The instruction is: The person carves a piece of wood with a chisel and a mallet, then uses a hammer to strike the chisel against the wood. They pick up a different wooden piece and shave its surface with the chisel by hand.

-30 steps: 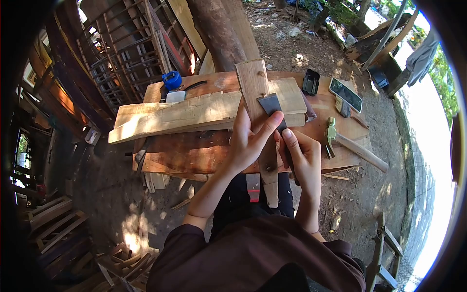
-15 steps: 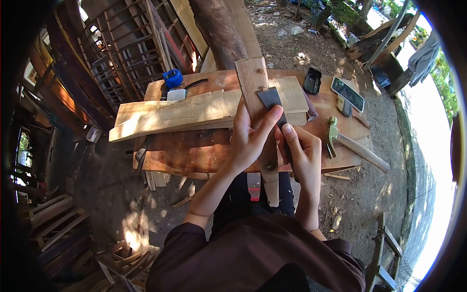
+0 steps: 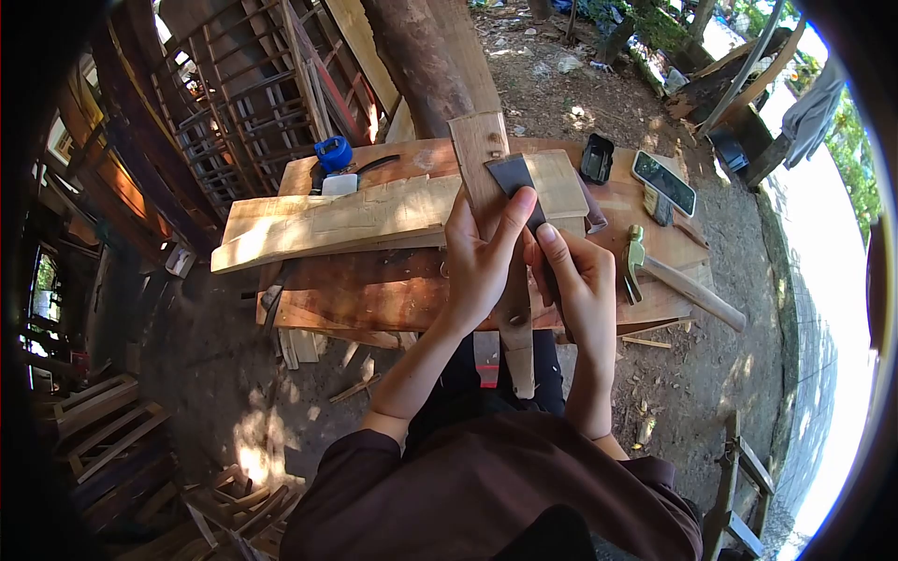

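My left hand (image 3: 482, 257) is closed around a narrow wooden board (image 3: 479, 150), which slants from above the bench down to my lap. A wide, dark chisel blade (image 3: 508, 173) lies against the board's right edge, its cutting end pointing up and away from me. The left thumb presses on the blade. My right hand (image 3: 585, 280) grips the chisel lower down, with the thumb along it; the fingers hide most of the handle. Small holes or knots mark the board near its top and lower down.
On the wooden bench (image 3: 374, 290) lies a long pale plank (image 3: 327, 217). A claw hammer (image 3: 687, 285), a phone (image 3: 664, 182), a brush (image 3: 658, 206) and an open black case (image 3: 597, 159) are to the right. A blue tape measure (image 3: 332, 152) stands at the back left.
The chisel blade has slid a little up along the board's edge, away from me, with both hands keeping their hold. The board has barely moved.
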### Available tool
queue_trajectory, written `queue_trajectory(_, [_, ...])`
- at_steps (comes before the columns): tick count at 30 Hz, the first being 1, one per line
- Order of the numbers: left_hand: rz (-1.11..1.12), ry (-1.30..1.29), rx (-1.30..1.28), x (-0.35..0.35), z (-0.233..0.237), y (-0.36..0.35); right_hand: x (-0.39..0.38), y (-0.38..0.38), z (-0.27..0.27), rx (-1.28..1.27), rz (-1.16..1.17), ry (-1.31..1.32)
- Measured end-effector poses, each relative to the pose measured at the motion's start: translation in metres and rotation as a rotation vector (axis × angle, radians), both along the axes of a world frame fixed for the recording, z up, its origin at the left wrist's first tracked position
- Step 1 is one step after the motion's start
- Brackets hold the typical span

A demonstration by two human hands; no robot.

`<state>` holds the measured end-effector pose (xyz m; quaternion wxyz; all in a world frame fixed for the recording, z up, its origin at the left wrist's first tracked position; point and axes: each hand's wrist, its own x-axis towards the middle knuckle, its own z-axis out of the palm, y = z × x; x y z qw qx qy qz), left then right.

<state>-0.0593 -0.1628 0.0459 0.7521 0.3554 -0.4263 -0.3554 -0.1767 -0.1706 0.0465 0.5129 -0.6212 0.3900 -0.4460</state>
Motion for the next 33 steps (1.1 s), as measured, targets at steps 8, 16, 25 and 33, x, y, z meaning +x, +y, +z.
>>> queue_trajectory(8, [0.050,0.004,0.011,-0.002,0.001,-0.002,0.001,-0.001,0.003,0.040,-0.016,-0.009])
queue_trajectory(16, [-0.030,0.021,0.025,-0.003,0.002,0.002,-0.025,-0.009,-0.014,-0.033,0.282,-0.016])
queue_trajectory(25, [-0.083,0.048,-0.041,0.009,-0.009,0.000,-0.060,-0.002,-0.046,0.083,0.540,0.086])
queue_trajectory(33, [-0.029,-0.086,-0.023,0.012,-0.009,0.002,-0.047,0.050,-0.037,-0.312,0.059,0.162])
